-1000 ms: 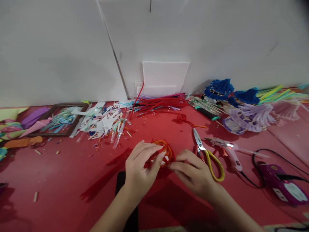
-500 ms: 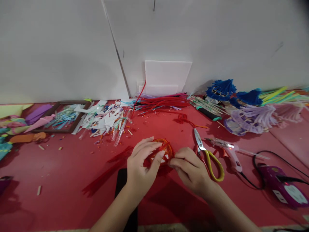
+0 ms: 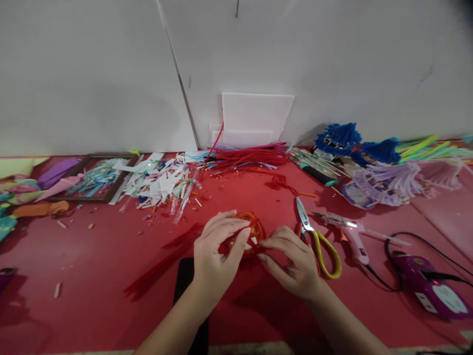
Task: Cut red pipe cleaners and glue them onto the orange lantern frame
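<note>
left of the scissors [image 3: 307, 225], the left hand [image 3: 219, 246] is pinching an orange-and-red pipe-cleaner ring [image 3: 259, 229] between thumb and fingers. the right hand [image 3: 291, 261] is resting at the ring's edge; i cannot tell whether it is gripping anything. 1 hot glue gun [image 3: 355, 240] is lying just right of the scissors.

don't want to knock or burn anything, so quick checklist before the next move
Left hand holding the round orange-red piece: ok, fingers on it.
Right hand gripping its edge: cannot tell, fingertips at its right side.
Scissors out of the hands: ok, lying beside the right hand.
Glue gun well away from the scissors: not ok, lying close to them.
Glue gun cool: cannot tell, a light shows.
</note>
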The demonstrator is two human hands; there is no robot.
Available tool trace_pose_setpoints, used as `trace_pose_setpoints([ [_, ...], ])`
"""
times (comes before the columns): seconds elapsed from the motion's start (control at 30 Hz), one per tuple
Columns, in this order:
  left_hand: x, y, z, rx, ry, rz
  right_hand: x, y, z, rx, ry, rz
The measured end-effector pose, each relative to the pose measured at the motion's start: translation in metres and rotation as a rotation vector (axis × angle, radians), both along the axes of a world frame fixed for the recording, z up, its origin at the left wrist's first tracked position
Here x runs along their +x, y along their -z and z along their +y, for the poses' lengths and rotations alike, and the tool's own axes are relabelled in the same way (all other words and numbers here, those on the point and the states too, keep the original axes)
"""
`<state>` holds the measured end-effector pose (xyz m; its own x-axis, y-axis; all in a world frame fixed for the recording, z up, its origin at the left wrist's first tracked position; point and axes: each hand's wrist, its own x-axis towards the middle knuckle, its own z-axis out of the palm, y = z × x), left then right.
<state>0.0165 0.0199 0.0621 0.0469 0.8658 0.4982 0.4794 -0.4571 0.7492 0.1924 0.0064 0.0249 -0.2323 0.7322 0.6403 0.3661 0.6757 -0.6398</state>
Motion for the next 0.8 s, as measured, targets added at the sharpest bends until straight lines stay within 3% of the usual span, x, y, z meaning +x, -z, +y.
trace_pose_setpoints([
  [0.37,-0.0003,0.0017,0.0011,-0.055,0.044,-0.075,-0.0037,0.0004,0.0018,-0.011,0.001,0.055],
  [0.8,-0.0048,-0.0033,-0.0021,-0.041,0.04,0.069,-0.005,0.0052,0.0014,0.094,0.001,0.035],
])
